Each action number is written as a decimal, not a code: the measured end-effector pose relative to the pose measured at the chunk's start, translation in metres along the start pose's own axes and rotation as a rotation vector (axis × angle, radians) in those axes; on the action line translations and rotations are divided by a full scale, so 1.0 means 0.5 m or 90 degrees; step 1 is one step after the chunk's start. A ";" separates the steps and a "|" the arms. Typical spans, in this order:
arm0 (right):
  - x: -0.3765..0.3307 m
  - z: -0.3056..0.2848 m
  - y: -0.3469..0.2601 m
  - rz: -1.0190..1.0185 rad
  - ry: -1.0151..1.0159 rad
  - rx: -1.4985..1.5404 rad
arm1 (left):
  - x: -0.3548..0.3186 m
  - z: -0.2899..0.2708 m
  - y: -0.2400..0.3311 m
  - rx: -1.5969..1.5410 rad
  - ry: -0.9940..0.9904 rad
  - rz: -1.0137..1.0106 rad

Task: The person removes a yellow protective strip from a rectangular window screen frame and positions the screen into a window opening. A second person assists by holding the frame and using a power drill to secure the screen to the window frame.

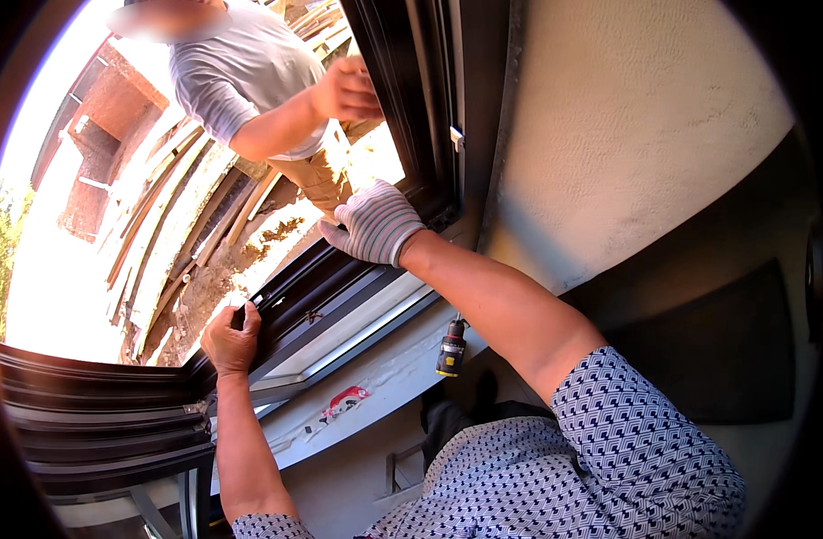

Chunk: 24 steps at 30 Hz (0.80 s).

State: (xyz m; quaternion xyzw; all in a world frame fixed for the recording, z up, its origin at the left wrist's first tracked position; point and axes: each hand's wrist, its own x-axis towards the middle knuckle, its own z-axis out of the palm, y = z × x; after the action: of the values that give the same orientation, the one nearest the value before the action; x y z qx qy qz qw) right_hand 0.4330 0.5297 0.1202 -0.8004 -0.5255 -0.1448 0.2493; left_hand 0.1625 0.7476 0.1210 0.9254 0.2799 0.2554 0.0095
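A dark window frame [317, 292] with grooved rails runs slantwise across the middle of the view. My left hand [231, 340], bare, is closed on the frame's lower rail near its left corner. The thumb and fingers there point up at the outer edge, and the fingertips are partly hidden. In a striped knit glove, my right hand [376, 225] grips the same rail close to its right corner, its thumb pointing left. Outside the opening, a person in a grey shirt [250, 85] holds a blurred hand [347, 90] beside the upright side of the frame.
A yellow-and-black cordless drill [451, 349] is below my right forearm, by the edge of the pale sill [398, 364]. A red-and-white sticker [344, 402] shows on that sill. Stacked planks [173, 216] lie outside. A rough plastered wall [636, 117] rises at right.
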 end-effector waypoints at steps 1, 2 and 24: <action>-0.002 -0.001 0.002 0.002 -0.002 0.000 | 0.000 0.000 0.002 0.001 -0.006 -0.006; -0.004 -0.002 0.004 0.004 -0.004 0.000 | -0.001 0.005 0.005 -0.008 0.007 -0.003; -0.005 0.002 0.004 0.001 0.018 0.049 | -0.004 0.013 -0.007 0.003 0.026 0.022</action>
State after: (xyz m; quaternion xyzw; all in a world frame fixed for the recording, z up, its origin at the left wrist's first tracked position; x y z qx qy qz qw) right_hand 0.4336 0.5277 0.1176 -0.7885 -0.5265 -0.1354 0.2875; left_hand 0.1624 0.7502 0.1137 0.9249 0.2643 0.2734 -0.0029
